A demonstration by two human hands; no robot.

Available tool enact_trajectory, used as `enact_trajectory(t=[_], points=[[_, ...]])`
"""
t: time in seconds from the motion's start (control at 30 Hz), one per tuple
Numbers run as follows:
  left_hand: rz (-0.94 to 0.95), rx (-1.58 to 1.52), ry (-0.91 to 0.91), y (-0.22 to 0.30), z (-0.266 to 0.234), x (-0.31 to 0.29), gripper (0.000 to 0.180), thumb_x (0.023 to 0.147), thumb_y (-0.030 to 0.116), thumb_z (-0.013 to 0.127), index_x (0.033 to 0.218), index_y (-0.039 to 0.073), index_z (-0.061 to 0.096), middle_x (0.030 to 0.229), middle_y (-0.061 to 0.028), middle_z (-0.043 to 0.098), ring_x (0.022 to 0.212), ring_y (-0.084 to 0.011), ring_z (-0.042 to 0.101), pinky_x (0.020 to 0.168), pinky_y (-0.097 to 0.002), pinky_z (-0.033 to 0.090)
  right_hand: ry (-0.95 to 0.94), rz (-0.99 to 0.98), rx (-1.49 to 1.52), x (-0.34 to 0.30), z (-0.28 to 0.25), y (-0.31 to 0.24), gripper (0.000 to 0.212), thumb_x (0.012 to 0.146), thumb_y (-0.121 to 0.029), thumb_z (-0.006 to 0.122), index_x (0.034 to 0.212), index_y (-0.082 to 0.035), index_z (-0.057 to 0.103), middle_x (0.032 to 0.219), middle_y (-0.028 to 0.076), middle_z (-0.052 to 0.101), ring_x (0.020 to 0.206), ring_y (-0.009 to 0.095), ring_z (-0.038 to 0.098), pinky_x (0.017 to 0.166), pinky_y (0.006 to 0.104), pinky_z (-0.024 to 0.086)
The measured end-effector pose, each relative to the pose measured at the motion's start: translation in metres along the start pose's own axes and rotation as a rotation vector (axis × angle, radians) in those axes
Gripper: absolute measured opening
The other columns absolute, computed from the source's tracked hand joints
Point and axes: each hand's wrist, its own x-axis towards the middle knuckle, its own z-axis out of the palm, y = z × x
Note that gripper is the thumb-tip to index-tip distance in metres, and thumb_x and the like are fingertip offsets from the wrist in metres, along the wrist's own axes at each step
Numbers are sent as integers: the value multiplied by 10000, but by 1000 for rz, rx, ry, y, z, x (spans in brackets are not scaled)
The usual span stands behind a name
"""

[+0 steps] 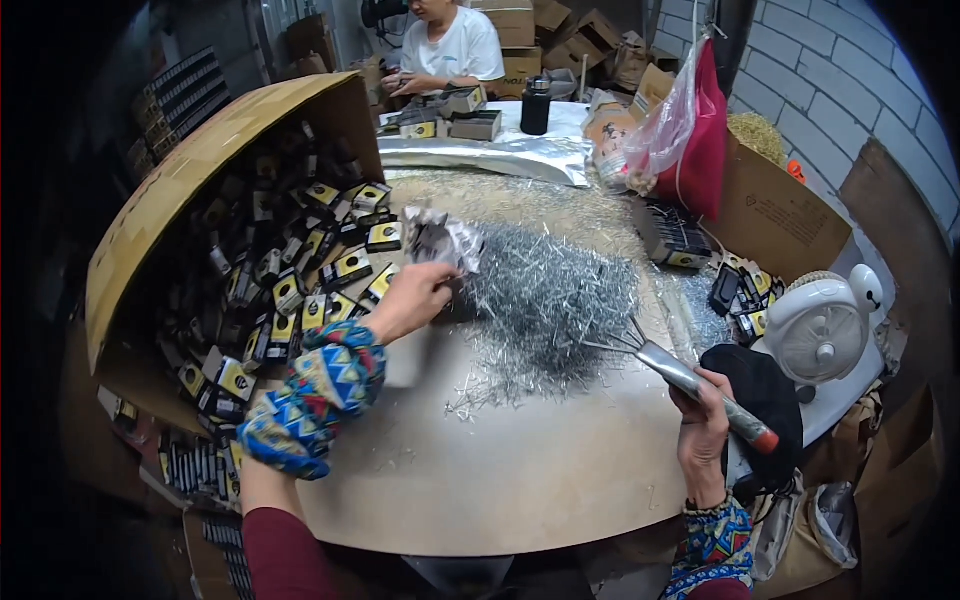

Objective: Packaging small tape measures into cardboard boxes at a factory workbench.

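Observation:
A heap of small thin silvery metal pins [550, 290] covers the middle of the table, with loose ones scattered toward me. At its left edge my left hand [412, 300] is closed on the lower edge of a crumpled silvery-white bag [450, 240]; the fingertips are partly hidden. My right hand [704, 425] is wrapped around the handle of a small hand fork [680, 375], which has a metal shaft and a red end. Its prongs point left and touch the near right side of the heap.
A tilted cardboard box [230, 150] full of small black-and-yellow boxes [345, 268] stands at the left. On the right are a hanging pink bag [708, 130], a white fan [825, 335] and a black cloth item [755, 390]. A person [455, 50] sits across, near a black bottle [536, 106].

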Motion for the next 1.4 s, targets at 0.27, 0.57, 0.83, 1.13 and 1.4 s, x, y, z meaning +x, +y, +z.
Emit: enact_trajectory(t=[0.27,0.57,0.83,1.13,1.4], points=[[-414,-586,26,-13,-47,-96,414,882,256,684,1192,13,553,1070,-74,641,919,-156,634,822,-266,510,-83,22,-54,-20,-10,-30,280,863,-192,612,1072,-9,574,1094,195,654,944,230,666,822,326,567],[-292,-230,-232,-13,-40,-44,980,670,407,836,1413,-23,364,1307,-237,519,1196,-317,522,1009,-351,423,-155,-57,-282,-26,10,-46,275,867,-216,610,1028,6,601,1058,157,658,928,194,639,834,308,531],[-108,-79,73,0,-30,-85,497,697,212,728,1141,9,632,1039,-206,671,948,-336,652,846,-373,502,-109,-544,-203,-19,51,-50,207,931,-193,506,967,7,544,933,128,630,892,210,597,905,355,446],[-196,-706,296,31,-95,-108,590,721,10,684,1281,20,500,1088,-95,629,949,-177,623,869,-308,514,-280,-702,102,5,165,-87,278,1002,-172,527,762,-106,403,524,-25,334,422,83,352,423,245,317],[432,505,-27,47,-14,-132,638,706,113,698,1295,40,466,1332,-134,513,1283,-313,451,1061,-398,384,-334,-610,-148,-9,170,-78,262,976,-140,578,765,-82,434,530,-5,429,429,73,400,444,233,373]])
